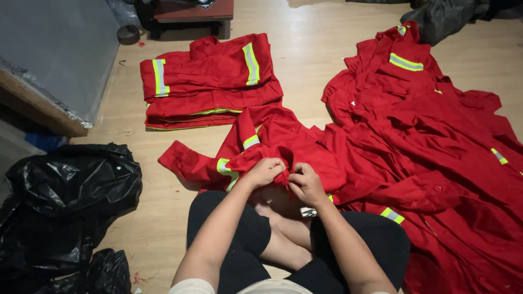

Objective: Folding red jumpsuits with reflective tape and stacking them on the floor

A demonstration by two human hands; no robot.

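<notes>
A red work jacket (283,141) with yellow-and-silver reflective stripes lies crumpled on the floor just past my crossed legs. My left hand (265,171) pinches the near edge of its fabric. My right hand (306,184) grips the same edge right beside it, the two hands almost touching. A small white tag (308,212) shows under my right wrist.
A folded stack of red jackets (210,81) sits ahead on the wooden floor. A large heap of unfolded red jackets (430,141) spreads at right. Black plastic bags (65,201) lie at left. A grey board (60,54) leans at far left, a low table (190,13) beyond.
</notes>
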